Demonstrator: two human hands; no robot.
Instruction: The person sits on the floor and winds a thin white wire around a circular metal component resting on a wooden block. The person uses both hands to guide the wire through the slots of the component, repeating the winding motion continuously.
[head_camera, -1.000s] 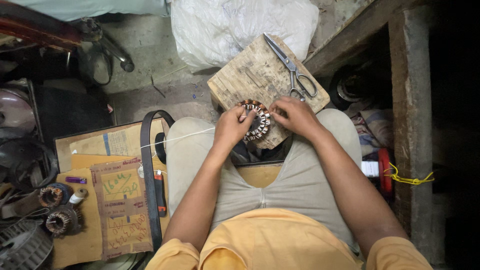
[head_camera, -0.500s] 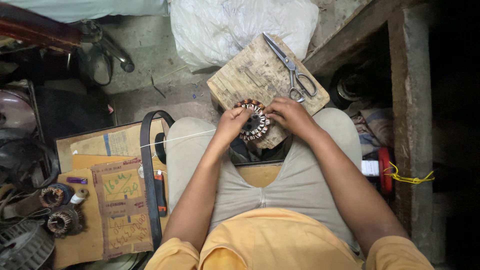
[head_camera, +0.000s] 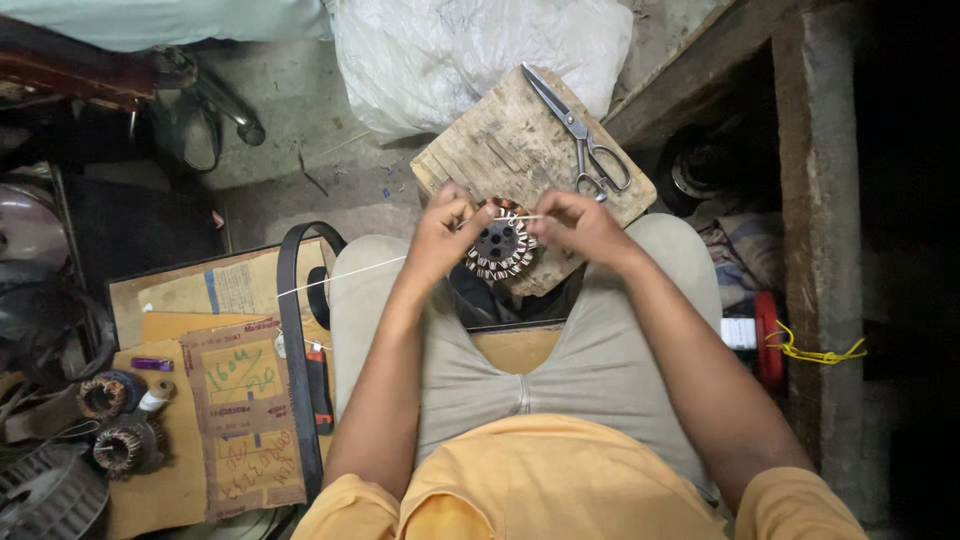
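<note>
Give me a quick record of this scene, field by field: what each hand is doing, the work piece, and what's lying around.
left hand: pinching white thread beside the winding
right hand: pinching the thread's short end over the winding
work piece: round motor winding, copper coils, on the wooden board
on board: scissors, shut
behind board: white plastic bag
person's left: cardboard sheets, black belt, two more windings
person's right: red spool, yellow cord

A cluttered motor-repair workshop: wound stators (head_camera: 112, 420), scissors (head_camera: 585, 140), worn wooden block (head_camera: 500, 140).
</note>
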